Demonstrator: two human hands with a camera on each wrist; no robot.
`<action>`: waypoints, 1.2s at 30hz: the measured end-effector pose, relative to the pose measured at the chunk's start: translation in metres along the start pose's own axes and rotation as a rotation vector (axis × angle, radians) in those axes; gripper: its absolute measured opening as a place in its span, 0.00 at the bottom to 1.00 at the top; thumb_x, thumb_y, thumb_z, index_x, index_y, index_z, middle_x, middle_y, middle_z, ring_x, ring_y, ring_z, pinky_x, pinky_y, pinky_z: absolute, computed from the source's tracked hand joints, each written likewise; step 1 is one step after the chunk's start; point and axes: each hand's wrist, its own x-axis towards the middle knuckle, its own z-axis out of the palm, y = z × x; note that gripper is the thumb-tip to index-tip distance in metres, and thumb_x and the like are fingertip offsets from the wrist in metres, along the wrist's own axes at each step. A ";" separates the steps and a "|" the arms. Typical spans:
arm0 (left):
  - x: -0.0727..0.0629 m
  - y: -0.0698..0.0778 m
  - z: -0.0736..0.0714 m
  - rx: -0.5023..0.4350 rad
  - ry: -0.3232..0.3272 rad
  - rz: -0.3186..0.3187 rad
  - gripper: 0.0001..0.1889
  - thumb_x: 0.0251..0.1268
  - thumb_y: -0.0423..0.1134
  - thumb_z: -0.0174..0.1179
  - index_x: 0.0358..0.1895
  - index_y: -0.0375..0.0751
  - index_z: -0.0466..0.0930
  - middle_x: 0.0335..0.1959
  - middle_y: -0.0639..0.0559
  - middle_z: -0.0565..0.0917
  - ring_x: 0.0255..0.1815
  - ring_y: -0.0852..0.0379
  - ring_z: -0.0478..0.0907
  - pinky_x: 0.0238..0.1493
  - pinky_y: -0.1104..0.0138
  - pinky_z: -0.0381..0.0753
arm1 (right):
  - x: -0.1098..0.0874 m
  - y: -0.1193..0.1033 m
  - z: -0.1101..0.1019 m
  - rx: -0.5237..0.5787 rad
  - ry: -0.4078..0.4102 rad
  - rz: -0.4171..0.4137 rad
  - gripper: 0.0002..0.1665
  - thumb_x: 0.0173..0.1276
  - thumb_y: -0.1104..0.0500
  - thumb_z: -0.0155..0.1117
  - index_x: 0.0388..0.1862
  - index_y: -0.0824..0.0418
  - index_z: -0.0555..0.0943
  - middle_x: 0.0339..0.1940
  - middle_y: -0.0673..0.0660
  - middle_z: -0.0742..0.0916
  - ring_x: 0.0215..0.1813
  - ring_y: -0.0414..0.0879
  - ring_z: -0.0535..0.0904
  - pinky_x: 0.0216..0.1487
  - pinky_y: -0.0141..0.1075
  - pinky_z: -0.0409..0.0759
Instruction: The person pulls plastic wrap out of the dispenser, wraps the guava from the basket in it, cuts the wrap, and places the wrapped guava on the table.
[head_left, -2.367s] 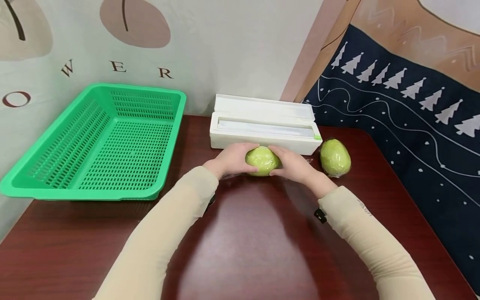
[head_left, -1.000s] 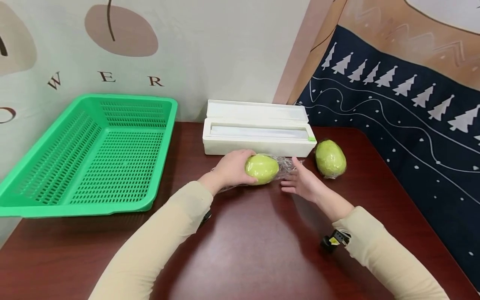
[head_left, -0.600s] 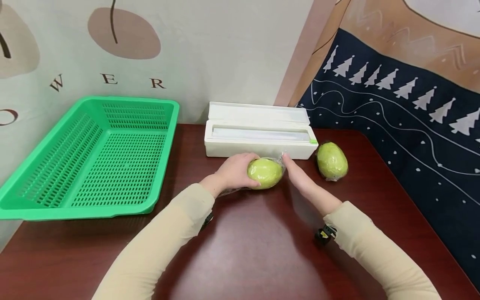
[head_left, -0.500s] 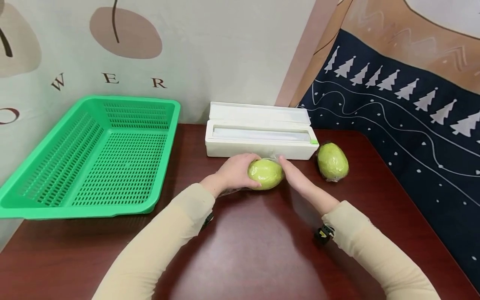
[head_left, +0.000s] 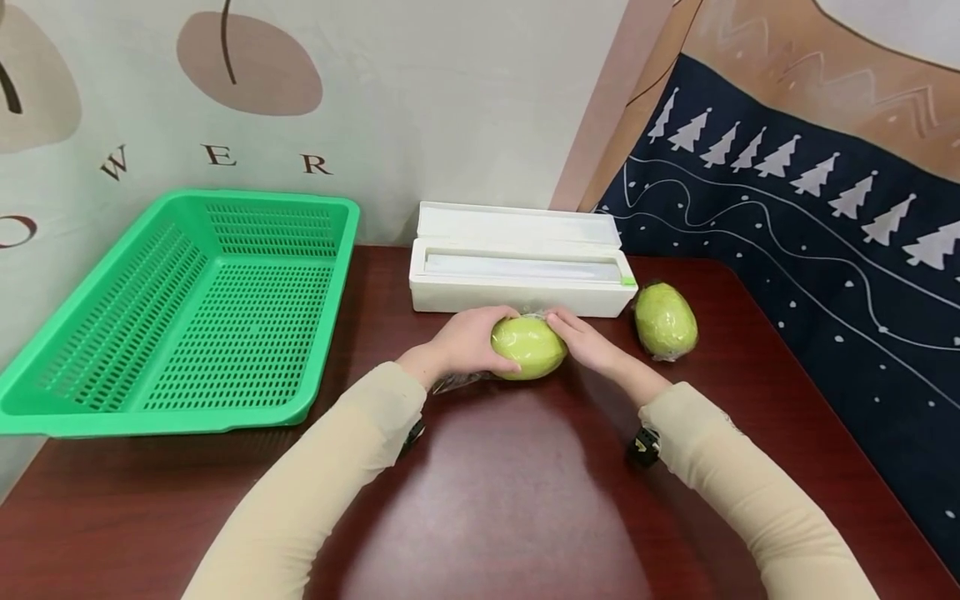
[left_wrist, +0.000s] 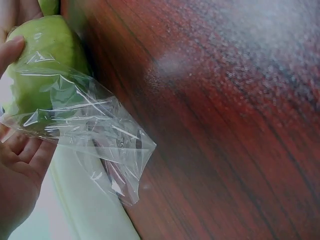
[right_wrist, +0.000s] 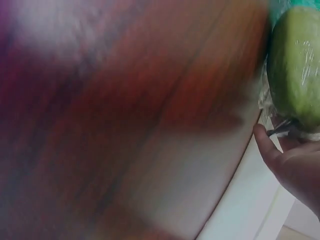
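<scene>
A green oval fruit (head_left: 528,348) in clear cling film lies on the table in front of a white box. My left hand (head_left: 468,340) grips its left end, thumb on the near side. From that end a loose flap of cling film (left_wrist: 117,140) spreads over the table in the left wrist view. At the other end, my right hand (head_left: 588,343) pinches gathered film against the fruit; the right wrist view shows its thumb (right_wrist: 267,142) by the film. Fingers behind the fruit are partly hidden. A second wrapped green fruit (head_left: 665,321) sits to the right.
The white cling film dispenser (head_left: 522,296) stands behind the hands with its lid up and a roll inside. A green perforated basket (head_left: 330,333) is on the left. Printed cloths (head_left: 465,100) hang behind the dark red table (head_left: 495,500).
Both hands first held the fruit; the right hand then moved away to the film at the right end and came back in, folding it against the fruit. The left hand kept its grip.
</scene>
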 end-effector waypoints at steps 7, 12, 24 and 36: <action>0.000 0.003 -0.001 -0.008 -0.020 -0.013 0.38 0.44 0.55 0.69 0.61 0.46 0.69 0.55 0.53 0.78 0.52 0.56 0.76 0.55 0.61 0.74 | 0.004 -0.003 -0.007 -0.017 -0.066 -0.056 0.27 0.79 0.55 0.31 0.63 0.71 0.68 0.63 0.69 0.73 0.68 0.59 0.64 0.71 0.50 0.56; -0.002 0.004 -0.001 -0.028 -0.016 -0.028 0.38 0.44 0.55 0.70 0.61 0.47 0.69 0.54 0.54 0.79 0.52 0.56 0.76 0.55 0.61 0.73 | 0.005 -0.008 -0.005 -0.023 -0.059 -0.069 0.30 0.79 0.53 0.28 0.60 0.71 0.71 0.61 0.68 0.76 0.66 0.57 0.67 0.70 0.49 0.59; -0.001 0.002 -0.003 -0.044 -0.034 -0.042 0.39 0.46 0.54 0.69 0.63 0.45 0.67 0.56 0.52 0.78 0.54 0.55 0.75 0.57 0.61 0.73 | -0.004 -0.022 -0.024 0.060 -0.042 -0.038 0.32 0.75 0.51 0.42 0.70 0.69 0.59 0.71 0.67 0.66 0.73 0.59 0.58 0.71 0.52 0.56; 0.000 -0.003 0.000 -0.117 -0.045 -0.010 0.38 0.48 0.52 0.69 0.64 0.43 0.66 0.57 0.51 0.77 0.56 0.55 0.74 0.58 0.61 0.73 | -0.011 -0.013 -0.010 -0.278 -0.101 -0.099 0.46 0.53 0.50 0.73 0.68 0.62 0.65 0.61 0.60 0.76 0.58 0.51 0.73 0.60 0.46 0.70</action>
